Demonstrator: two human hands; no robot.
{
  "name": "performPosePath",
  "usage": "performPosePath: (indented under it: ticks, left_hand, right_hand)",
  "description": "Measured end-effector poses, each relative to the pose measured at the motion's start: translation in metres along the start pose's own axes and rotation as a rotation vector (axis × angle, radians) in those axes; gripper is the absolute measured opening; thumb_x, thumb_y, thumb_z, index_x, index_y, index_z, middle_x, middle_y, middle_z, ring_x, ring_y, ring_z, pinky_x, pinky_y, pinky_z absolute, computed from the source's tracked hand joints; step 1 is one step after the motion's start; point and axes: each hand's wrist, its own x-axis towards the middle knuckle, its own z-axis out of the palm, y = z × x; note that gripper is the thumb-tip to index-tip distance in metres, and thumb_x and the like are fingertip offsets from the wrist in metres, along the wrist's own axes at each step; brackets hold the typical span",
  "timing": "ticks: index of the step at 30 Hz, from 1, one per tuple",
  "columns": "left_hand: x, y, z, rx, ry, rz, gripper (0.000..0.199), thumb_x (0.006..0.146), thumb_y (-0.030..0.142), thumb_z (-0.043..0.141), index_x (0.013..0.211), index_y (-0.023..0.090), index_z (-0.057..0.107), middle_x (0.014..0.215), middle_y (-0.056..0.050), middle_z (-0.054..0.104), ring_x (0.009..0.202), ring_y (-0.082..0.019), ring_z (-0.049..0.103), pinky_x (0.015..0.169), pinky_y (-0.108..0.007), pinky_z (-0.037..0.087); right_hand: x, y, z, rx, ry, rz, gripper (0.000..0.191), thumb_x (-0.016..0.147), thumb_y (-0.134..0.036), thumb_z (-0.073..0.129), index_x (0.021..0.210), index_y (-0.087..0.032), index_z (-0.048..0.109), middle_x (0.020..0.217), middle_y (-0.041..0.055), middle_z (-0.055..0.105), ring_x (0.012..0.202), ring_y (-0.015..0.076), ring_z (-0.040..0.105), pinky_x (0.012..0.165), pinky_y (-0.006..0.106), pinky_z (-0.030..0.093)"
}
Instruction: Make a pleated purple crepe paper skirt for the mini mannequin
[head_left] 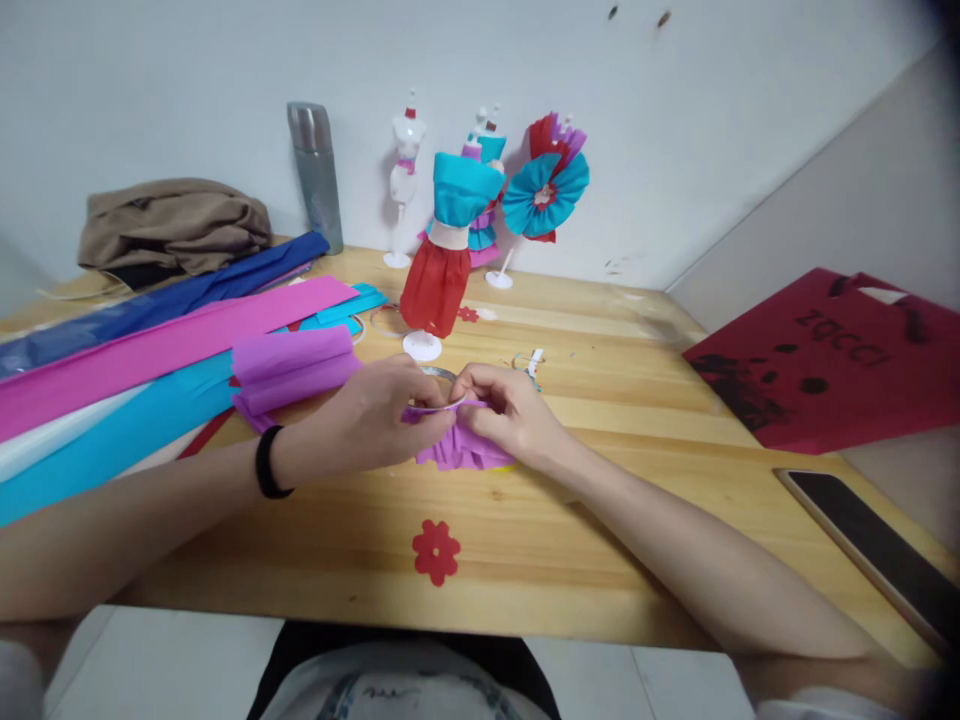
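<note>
We are holding a ruffled purple piece (465,448) between our two hands, low over the middle of the wooden table (600,610), and we are not able to tell whether its lower edge is touching the wood. Our left hand (379,408) is pinching the piece's upper edge from the left, thumb and fingers closing together on it, while our right hand (510,410) is gripping the same edge from the right with curled fingers and a pressed thumb. A silvery band (437,372) is arching just behind our fingertips, and we are wearing a black wristband (270,462) on the left. Nearer to us, a red flower cutout (436,552) is lying flat. Just beyond our hands, a figure in a turquoise top and red skirt (435,290) is standing upright on its base, and a white figure (403,180) is standing farther back. On our left, a folded purple sheet (292,368) is lying near the pink strip (180,335) and the turquoise strip (127,430), with a grey bottle (319,185) and a brown cloth (172,225) resting behind. On our right, a phone (870,550) is lying near a tilted red bag (832,370).
</note>
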Motion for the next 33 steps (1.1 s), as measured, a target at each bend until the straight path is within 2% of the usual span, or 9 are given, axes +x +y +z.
performPosePath:
  ticks: [2, 4, 8, 13, 15, 18, 21, 27, 33]
  left_hand:
    - [-0.001, -0.003, 0.002, 0.055, -0.086, -0.035, 0.038, 0.086, 0.026, 0.057, 0.052, 0.019, 0.04, 0.052, 0.002, 0.039, 0.053, -0.011, 0.035, 0.054, -0.031, 0.023]
    - [-0.001, -0.005, 0.003, 0.075, -0.103, -0.071, 0.039, 0.087, 0.023, 0.054, 0.053, 0.02, 0.035, 0.053, 0.002, 0.035, 0.054, -0.011, 0.031, 0.054, -0.032, 0.02]
    - [-0.001, -0.006, 0.002, 0.24, -0.056, -0.035, 0.037, 0.079, 0.015, 0.057, 0.053, 0.02, 0.03, 0.054, 0.001, 0.037, 0.057, -0.013, 0.033, 0.057, -0.033, 0.019]
    - [-0.001, -0.005, 0.003, 0.414, 0.041, 0.001, 0.033, 0.077, 0.013, 0.053, 0.054, 0.02, 0.03, 0.055, 0.001, 0.04, 0.057, -0.013, 0.031, 0.059, -0.034, 0.018]
    - [0.0, -0.006, 0.003, 0.355, 0.025, -0.015, 0.034, 0.078, 0.014, 0.052, 0.055, 0.02, 0.028, 0.056, 0.002, 0.036, 0.057, -0.012, 0.029, 0.059, -0.034, 0.019]
    - [0.0, -0.011, 0.002, 0.203, 0.016, -0.015, 0.034, 0.08, 0.017, 0.051, 0.055, 0.021, 0.027, 0.057, 0.003, 0.03, 0.058, -0.012, 0.027, 0.058, -0.033, 0.02]
    - [0.002, -0.018, 0.0, 0.061, 0.035, -0.005, 0.032, 0.081, 0.02, 0.054, 0.054, 0.02, 0.037, 0.055, 0.003, 0.034, 0.057, -0.011, 0.03, 0.055, -0.031, 0.022]
    - [0.005, -0.021, -0.004, -0.145, -0.014, -0.051, 0.032, 0.083, 0.03, 0.059, 0.054, 0.019, 0.052, 0.053, 0.002, 0.049, 0.054, -0.011, 0.039, 0.051, -0.028, 0.026]
    - [0.005, -0.021, -0.005, -0.126, -0.009, -0.06, 0.032, 0.085, 0.034, 0.064, 0.057, 0.018, 0.061, 0.055, 0.0, 0.055, 0.054, -0.011, 0.041, 0.051, -0.028, 0.028]
  right_hand:
    - [-0.001, -0.001, 0.002, 0.016, -0.016, 0.012, 0.005, 0.067, -0.024, 0.054, 0.07, -0.021, 0.053, 0.055, -0.0065, 0.041, 0.053, 0.0103, 0.036, 0.053, 0.026, 0.027]
    - [-0.001, -0.002, 0.003, 0.035, -0.02, 0.023, 0.008, 0.068, -0.024, 0.055, 0.075, -0.021, 0.056, 0.056, -0.0067, 0.042, 0.052, 0.0106, 0.036, 0.052, 0.026, 0.028]
    - [-0.003, -0.004, 0.004, 0.033, -0.003, 0.031, 0.028, 0.07, -0.025, 0.056, 0.097, -0.019, 0.061, 0.056, -0.0083, 0.043, 0.05, 0.011, 0.037, 0.052, 0.027, 0.027]
    - [-0.003, -0.007, 0.005, 0.0, 0.069, 0.045, 0.042, 0.071, -0.025, 0.057, 0.113, -0.02, 0.055, 0.055, -0.0097, 0.049, 0.049, 0.0112, 0.042, 0.052, 0.026, 0.031]
    - [-0.002, -0.007, 0.006, -0.009, 0.131, 0.072, 0.036, 0.073, -0.03, 0.061, 0.107, -0.021, 0.055, 0.056, -0.0087, 0.051, 0.049, 0.0115, 0.044, 0.052, 0.026, 0.032]
    - [-0.001, -0.005, 0.007, -0.014, 0.183, 0.084, 0.022, 0.073, -0.037, 0.065, 0.085, -0.021, 0.055, 0.06, -0.0042, 0.056, 0.052, 0.011, 0.045, 0.052, 0.026, 0.034]
    - [0.0, -0.004, 0.007, -0.001, 0.196, 0.083, 0.021, 0.073, -0.038, 0.065, 0.07, -0.021, 0.052, 0.06, -0.0014, 0.056, 0.053, 0.0106, 0.043, 0.051, 0.026, 0.033]
    - [-0.001, -0.005, 0.006, 0.017, 0.223, 0.08, 0.019, 0.072, -0.037, 0.064, 0.07, -0.02, 0.057, 0.06, -0.0004, 0.057, 0.053, 0.0112, 0.044, 0.05, 0.026, 0.034]
    - [-0.002, -0.008, 0.006, 0.104, 0.174, 0.079, 0.018, 0.072, -0.035, 0.066, 0.07, -0.019, 0.058, 0.062, -0.0001, 0.059, 0.054, 0.0107, 0.047, 0.051, 0.025, 0.037]
